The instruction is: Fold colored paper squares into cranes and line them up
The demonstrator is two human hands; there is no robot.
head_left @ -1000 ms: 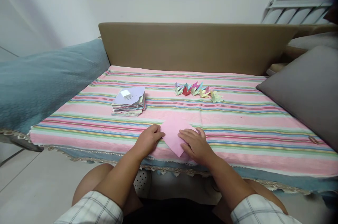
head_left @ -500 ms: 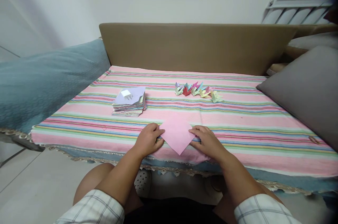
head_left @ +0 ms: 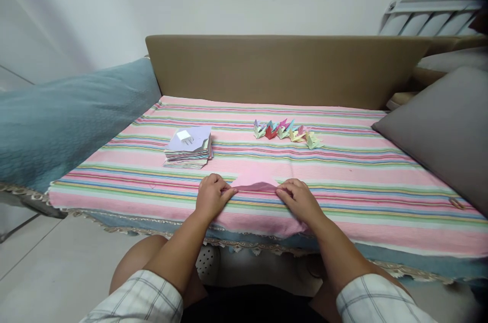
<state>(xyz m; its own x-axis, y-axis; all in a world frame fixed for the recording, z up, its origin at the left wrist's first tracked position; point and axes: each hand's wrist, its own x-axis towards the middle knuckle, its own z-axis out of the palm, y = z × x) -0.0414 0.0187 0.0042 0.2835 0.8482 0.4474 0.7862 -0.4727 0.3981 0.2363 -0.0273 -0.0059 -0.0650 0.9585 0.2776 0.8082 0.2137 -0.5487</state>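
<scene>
A pink paper sheet (head_left: 254, 182) lies on the striped cloth (head_left: 343, 175) near its front edge, now seen as a low triangle folded along a line between my hands. My left hand (head_left: 211, 196) pinches the paper's left corner with closed fingers. My right hand (head_left: 300, 198) pinches the right corner the same way. Both hands rest on the cloth.
A stack of coloured paper squares (head_left: 188, 148) with a small white item on top sits back left. A row of several folded paper cranes (head_left: 287, 131) lies mid-back. A teal cushion (head_left: 72, 115) is at left, a grey cushion (head_left: 446, 125) at right, a tan backrest (head_left: 282, 66) behind.
The pink sheet lay as a flat diamond pointing toward me; its near point is now folded up and away, leaving a low triangle. My right hand moved from the sheet's face to its right corner.
</scene>
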